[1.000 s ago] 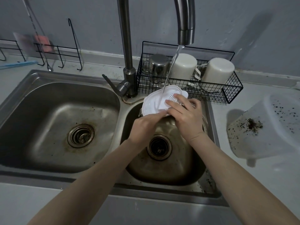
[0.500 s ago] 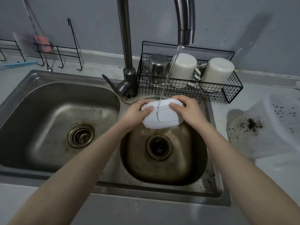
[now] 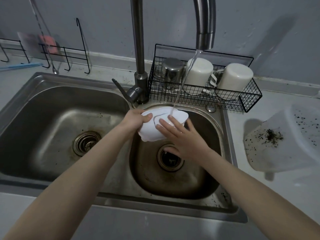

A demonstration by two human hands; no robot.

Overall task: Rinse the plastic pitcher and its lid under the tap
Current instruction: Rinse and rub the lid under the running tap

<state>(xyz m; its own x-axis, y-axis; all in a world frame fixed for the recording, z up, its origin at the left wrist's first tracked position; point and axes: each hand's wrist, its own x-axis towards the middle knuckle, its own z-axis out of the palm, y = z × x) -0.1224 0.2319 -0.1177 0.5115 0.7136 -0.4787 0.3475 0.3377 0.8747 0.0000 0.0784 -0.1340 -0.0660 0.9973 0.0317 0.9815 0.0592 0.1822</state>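
Note:
The white plastic lid (image 3: pixel 149 134) is held over the small right basin, top side up, under the running stream from the tap (image 3: pixel 204 37). My left hand (image 3: pixel 136 120) grips the lid's left edge, thumb on top. My right hand (image 3: pixel 183 137) lies across the lid's top with straight fingers, and the water lands at its fingertips. The clear plastic pitcher (image 3: pixel 284 141) lies tipped on the counter at the right, its inside speckled with dark tea leaves.
A black wire basket (image 3: pixel 249 101) behind the basin holds a steel cup and two white mugs. The large left basin (image 3: pixel 52 118) has a drain strainer. Wire hooks and a pink sponge stand at the back left. The tap lever (image 3: pixel 121 89) sits between the basins.
The lid was flipped from underside up to top up, then tilted. My right hand left the lid's right edge and now lies flat across its top.

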